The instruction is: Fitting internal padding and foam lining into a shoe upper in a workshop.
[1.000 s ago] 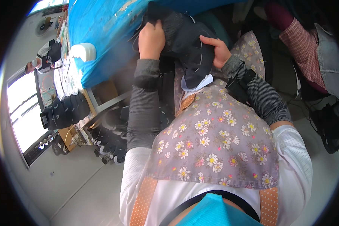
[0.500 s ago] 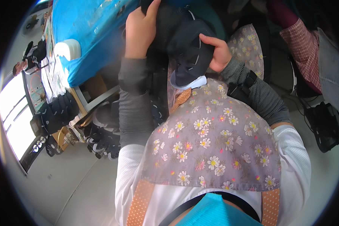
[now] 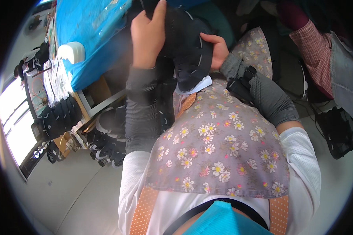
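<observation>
Fingers first: the left hand (image 3: 147, 41) is wrapped around the upper part of a floppy black fabric piece with thin white dashes (image 3: 192, 47), thumb poking up. The right hand (image 3: 219, 51) has its thumb along the piece's right edge; those other fingers are mostly hidden behind, so I can't tell how tight the grip is. The piece sits top centre of the frame, its lower end a pale bluish-white strip with a toothed edge (image 3: 205, 82), right by the grey daisy-print cloth apron (image 3: 223, 149).

Step-wise, I'd call this two-handed holding and positioning. IMO the next move calls for a steady hold on both sides so the soft stuff doesn't fold or slip.

Further out, upper left: a table under shiny blue plastic sheeting (image 3: 94, 27) with a white rounded block-like thing (image 3: 71, 53) on it. More black pieces with pale stripes (image 3: 61, 119) are bunched at mid-left.

Labels? Can't read any brand or writing on the piece, and the pale sheets (image 3: 61, 70) upper left are too small to make out.
</observation>
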Tool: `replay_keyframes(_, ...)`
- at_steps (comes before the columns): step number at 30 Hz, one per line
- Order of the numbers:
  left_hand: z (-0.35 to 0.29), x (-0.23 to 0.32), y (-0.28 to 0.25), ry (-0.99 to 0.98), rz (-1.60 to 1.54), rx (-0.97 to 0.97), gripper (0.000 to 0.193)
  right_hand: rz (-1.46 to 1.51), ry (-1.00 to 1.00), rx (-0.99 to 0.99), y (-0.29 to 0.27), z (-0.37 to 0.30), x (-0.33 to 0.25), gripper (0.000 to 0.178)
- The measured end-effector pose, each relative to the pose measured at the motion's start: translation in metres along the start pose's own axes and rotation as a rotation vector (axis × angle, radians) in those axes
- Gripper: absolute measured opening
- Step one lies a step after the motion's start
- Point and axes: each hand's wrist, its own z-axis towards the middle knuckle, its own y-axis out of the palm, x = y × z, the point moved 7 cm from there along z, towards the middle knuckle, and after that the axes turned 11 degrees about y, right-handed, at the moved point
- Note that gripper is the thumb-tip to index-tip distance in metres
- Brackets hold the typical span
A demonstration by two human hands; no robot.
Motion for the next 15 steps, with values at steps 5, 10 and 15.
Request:
replay_keyframes(5,0.020,0.021,-0.030,-0.246,-0.249,0.192,0.030,-0.037,-0.041,-0.189,0.032,0.006,-0.010,0.037)
replay_keyframes(10,0.014,-0.069,0.021,0.129,0.326,-0.028,0.022,-0.112,-0.210,0.115,0.014,-0.005,-0.030,0.036)
replay_keyframes(15,0.004,-0.089,0.053,0.268,0.545,-0.124,0.031,-0.112,-0.248,0.165,0.010,-0.004,-0.027,0.036)
